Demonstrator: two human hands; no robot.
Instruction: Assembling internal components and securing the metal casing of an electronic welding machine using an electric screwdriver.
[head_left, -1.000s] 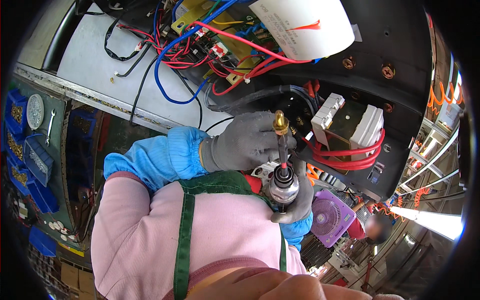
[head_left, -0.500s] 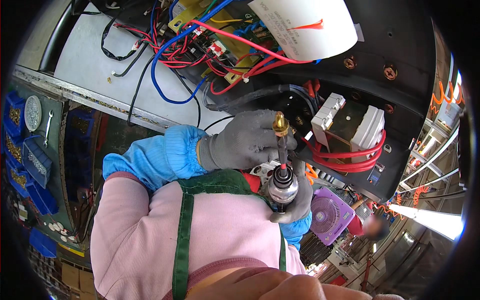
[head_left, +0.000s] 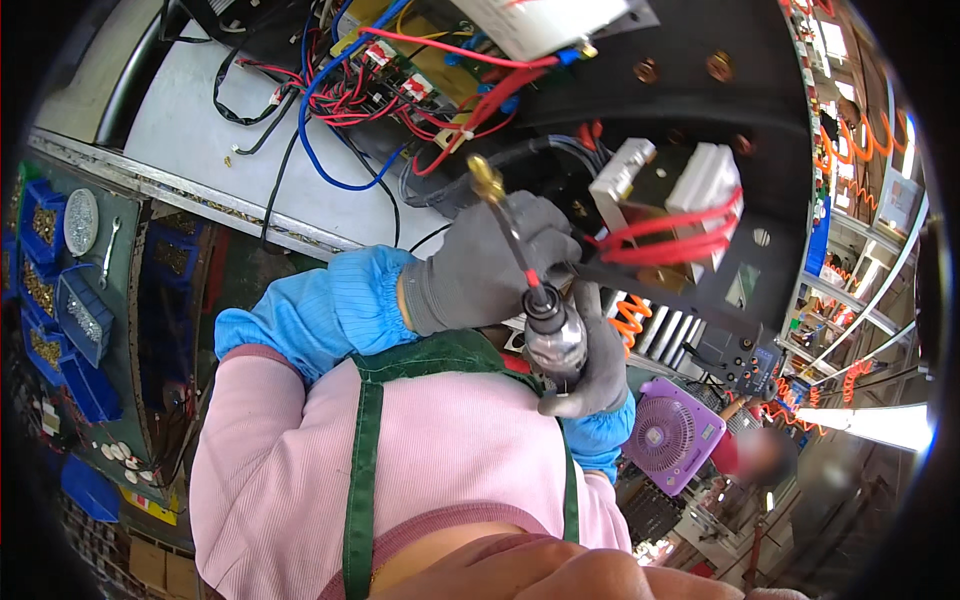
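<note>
My right hand point(head_left: 600, 365), in a grey glove, is wrapped round a silver and black power screwdriver point(head_left: 557, 342). Its long bit points up and tilts left, with a brass-coloured screw point(head_left: 487, 180) at the tip. Behind the bit, my left hand point(head_left: 490, 262), also gloved in grey, has its fingers curled beside the edge of a black metal housing point(head_left: 770, 185); what they hold, if anything, is hidden. Inside the housing a block with white ends point(head_left: 700, 190) is looped by thick red cables point(head_left: 670, 243). Brass-coloured bolts point(head_left: 720, 66) sit in its wall.
Bundled red, black and blue wires point(head_left: 345, 105) spill over a pale bench top point(head_left: 205, 120). Blue bins point(head_left: 85, 315) of small metal parts, a dish point(head_left: 81, 222) and a wrench point(head_left: 110, 252) lie at left. A purple fan point(head_left: 665, 435) stands at right, with a person point(head_left: 750, 455) beyond.
The screwdriver has tilted left, carrying the screw at its tip leftward and up in the picture. The housing and its block appear shifted left. My hands keep their closed shape.
</note>
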